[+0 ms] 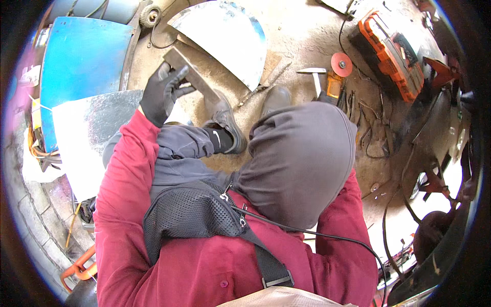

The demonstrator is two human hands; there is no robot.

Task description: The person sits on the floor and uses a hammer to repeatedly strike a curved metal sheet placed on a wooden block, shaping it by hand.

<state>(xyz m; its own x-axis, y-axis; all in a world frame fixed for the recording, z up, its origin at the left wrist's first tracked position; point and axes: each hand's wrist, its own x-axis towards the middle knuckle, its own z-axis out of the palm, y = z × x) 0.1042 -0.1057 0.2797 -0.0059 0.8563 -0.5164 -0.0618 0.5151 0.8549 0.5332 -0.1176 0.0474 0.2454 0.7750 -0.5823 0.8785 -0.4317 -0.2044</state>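
Head view is showing my left hand (162,94) in a black glove, far left of my lap, and its fingers are clamping on a flat metal bar (194,77). The grip is sitting toward the bar's far left end, thumb and fingers closing over its left edge, while most of the length is running out of my hold to the right and nearer, down toward my left boot (223,115). Whether the bar's near end is touching that boot, I cannot tell. My right sleeve (348,217) is passing behind a bulky grey cloth (299,158), which is hiding my right hand, so I cannot tell how that grip is standing. A rounded pale sheet (225,38) is lying just beyond the bar, and a blue panel (89,77) is resting to its left. Farther right, a hammer (316,77) is lying beside a grinder with a red disc (341,64), near an orange case (391,53).
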